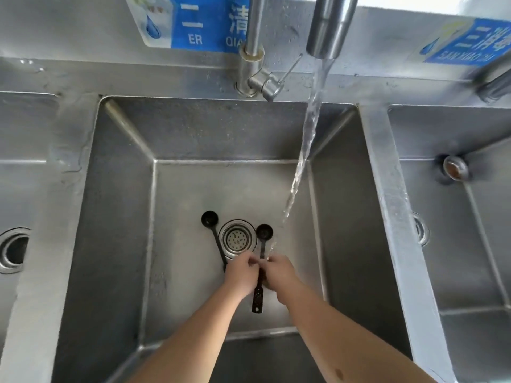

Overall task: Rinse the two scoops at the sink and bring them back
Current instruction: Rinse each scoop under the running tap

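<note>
Mid-rinse, I'd say. Tap (327, 26) was running, stream (305, 145) landing just right of the drain (237, 239) in the middle sink (124, 205). My left hand (240, 272) & right hand (279, 273) met over one scoop's (262, 246) handle, fingers pinched together on it, bowl pointing away, tail end poking out below my wrists. Other scoop (214, 233) sat left of the drain, its handle running under my left hand; couldn't tell if I gripped it. Both black plastic, small round bowls, long thin handles. Left to do: finish rinsing, carry both back.

Two black long-handled scoops: left scoop (214, 235) beside drain; right scoop (261, 261) gripped mid-handle.
</note>
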`<action>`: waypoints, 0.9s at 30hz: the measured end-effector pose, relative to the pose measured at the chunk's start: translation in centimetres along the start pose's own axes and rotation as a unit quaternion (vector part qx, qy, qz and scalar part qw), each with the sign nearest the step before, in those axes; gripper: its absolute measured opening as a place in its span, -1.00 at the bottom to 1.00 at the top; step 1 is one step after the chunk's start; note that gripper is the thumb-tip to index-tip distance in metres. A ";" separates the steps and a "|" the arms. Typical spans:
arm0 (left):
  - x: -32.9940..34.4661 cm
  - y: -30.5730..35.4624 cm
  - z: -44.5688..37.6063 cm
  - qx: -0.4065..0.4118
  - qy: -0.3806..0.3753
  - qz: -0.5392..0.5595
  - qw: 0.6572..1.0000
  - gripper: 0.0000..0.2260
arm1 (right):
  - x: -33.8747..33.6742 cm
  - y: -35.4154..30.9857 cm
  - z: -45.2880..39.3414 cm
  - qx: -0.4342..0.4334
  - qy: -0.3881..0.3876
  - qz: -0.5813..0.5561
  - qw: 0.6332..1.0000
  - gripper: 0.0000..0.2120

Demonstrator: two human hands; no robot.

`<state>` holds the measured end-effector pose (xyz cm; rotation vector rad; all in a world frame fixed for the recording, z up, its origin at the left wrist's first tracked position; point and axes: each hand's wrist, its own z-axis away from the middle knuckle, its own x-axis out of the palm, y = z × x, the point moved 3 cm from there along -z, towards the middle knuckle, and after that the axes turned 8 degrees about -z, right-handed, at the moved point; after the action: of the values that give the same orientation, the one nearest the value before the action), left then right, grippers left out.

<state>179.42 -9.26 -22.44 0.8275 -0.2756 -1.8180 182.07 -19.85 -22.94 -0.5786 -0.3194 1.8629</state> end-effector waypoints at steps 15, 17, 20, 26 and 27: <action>-4.7 7.1 5.0 -0.014 -0.072 0.202 0.977 -0.76 | -2.6 -3.2 14.7 -0.022 0.017 -0.120 0.992 -0.78; -5.0 7.4 5.6 -0.014 -0.088 0.198 0.976 -0.75 | -2.5 -3.6 16.0 -0.033 0.024 -0.118 0.992 -0.72; -5.6 8.2 6.4 -0.029 -0.083 0.197 0.976 -0.87 | -2.5 -4.2 17.3 -0.056 0.028 -0.116 0.991 -0.70; -8.4 9.6 6.4 -0.031 0.044 0.087 0.995 -0.92 | -2.7 -5.4 17.8 -0.118 0.019 -0.129 0.984 -0.74; -8.5 9.7 6.4 -0.038 0.042 0.112 0.992 -0.89 | -2.7 -5.6 17.6 -0.124 0.010 -0.140 0.982 -0.75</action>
<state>183.97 -6.87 -8.96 0.7846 -0.2342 -1.5710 177.88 -19.41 -4.72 -0.6838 -0.5943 1.5543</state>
